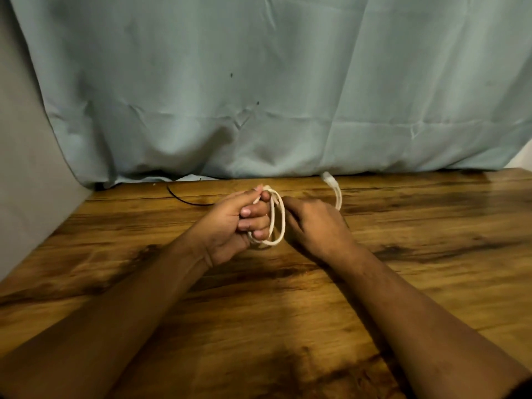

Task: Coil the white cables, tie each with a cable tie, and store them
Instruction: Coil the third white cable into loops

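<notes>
White cable is partly coiled mid-worktop, a few loops standing roughly upright. Left hand has its fingers curled through the loops, thumb pressing on top, palm facing right. Right hand is just right of the coil, back up, fingertips at the loops; motion-blurred and fingers hidden, so can't tell whether it's gripping the cable. Loose tail arcs out from behind the right hand toward the far edge and ends in a clear plug. Black cable tie lies on the wood-grain worktop, far left of the hands. Teal cloth hangs behind.
</notes>
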Demonstrator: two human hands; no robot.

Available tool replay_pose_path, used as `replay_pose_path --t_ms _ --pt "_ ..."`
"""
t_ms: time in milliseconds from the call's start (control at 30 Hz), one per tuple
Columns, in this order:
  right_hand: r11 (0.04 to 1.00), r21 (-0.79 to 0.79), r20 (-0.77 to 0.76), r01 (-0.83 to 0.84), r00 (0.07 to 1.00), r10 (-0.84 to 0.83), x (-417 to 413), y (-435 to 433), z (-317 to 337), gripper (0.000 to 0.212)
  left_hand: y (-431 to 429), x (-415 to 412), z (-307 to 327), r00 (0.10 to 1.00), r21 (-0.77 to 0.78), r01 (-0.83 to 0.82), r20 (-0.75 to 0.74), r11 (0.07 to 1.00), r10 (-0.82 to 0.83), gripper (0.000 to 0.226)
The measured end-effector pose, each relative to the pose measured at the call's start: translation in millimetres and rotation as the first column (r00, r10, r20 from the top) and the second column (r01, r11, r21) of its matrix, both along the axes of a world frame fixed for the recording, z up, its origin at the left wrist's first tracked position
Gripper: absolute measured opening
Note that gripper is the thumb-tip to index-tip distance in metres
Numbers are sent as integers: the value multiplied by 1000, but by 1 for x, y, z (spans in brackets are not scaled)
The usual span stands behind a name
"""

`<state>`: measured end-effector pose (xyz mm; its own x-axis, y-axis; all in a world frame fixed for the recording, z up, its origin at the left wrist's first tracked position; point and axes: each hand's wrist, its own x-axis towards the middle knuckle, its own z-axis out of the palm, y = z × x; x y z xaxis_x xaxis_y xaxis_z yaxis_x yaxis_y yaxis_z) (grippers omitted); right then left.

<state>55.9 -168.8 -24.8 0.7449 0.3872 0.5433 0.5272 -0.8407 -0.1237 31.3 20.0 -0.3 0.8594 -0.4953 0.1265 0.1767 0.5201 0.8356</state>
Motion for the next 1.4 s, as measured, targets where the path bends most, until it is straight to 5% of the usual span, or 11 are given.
replay_pose_path --t_ms 167,333,500,633,933,1100,1233,1400 --pt "961 -271 -18 -56 998 54 -5 16 -9 30 26 22 3 967 -230 -202 -203 952 156 28" --pt "923 -334 -45 -192 981 188 -21 36 -4 25 47 36 3 855 -206 -468 -353 860 380 30" --pt "891 -353 -22 -284 955 295 -35 53 2 12 52 42 -1 797 -73 -569 -294 819 528 28" --pt "895 -306 16 -326 938 347 -41 55 7 13 55 45 -7 767 146 -620 -92 771 635 19" --pt "963 -115 292 -242 919 265 -31 24 27 29 37 25 -18 857 530 -509 387 678 341 25" --pt "985 -10 395 -172 904 162 -16 5 27 20 27 17 -15 917 576 -354 370 736 152 24" --pt "992 7 407 -127 906 113 -8 -4 24 21 10 7 -12 967 457 -196 234 867 95 29" --pt "972 144 219 -185 964 151 -7 -1 18 32 6 1 -10 983 414 -36 180 909 -43 33"
